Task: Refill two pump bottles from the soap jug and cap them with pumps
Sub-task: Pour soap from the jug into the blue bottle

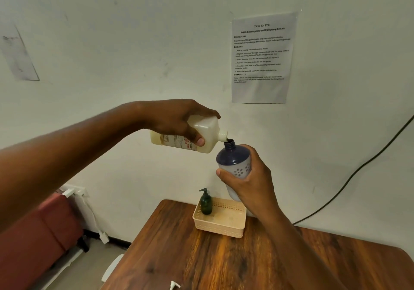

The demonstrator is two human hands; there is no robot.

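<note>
My left hand (179, 119) grips the white soap jug (201, 128), tipped on its side with pale yellow soap inside. Its spout touches the open neck of a dark blue and white flowered bottle (234, 158). My right hand (251, 184) holds that bottle upright, high above the table. A dark green bottle (206, 202) with its pump on stands in the left corner of a beige basket (220, 227). A white pump head (174, 285) lies on the table at the bottom edge of the view.
The brown wooden table (224, 260) stands against a white wall with a printed task sheet (262, 57). A black cable (358, 168) hangs on the right. A red seat (38, 238) and a white cord (94, 220) are on the left, beside the table.
</note>
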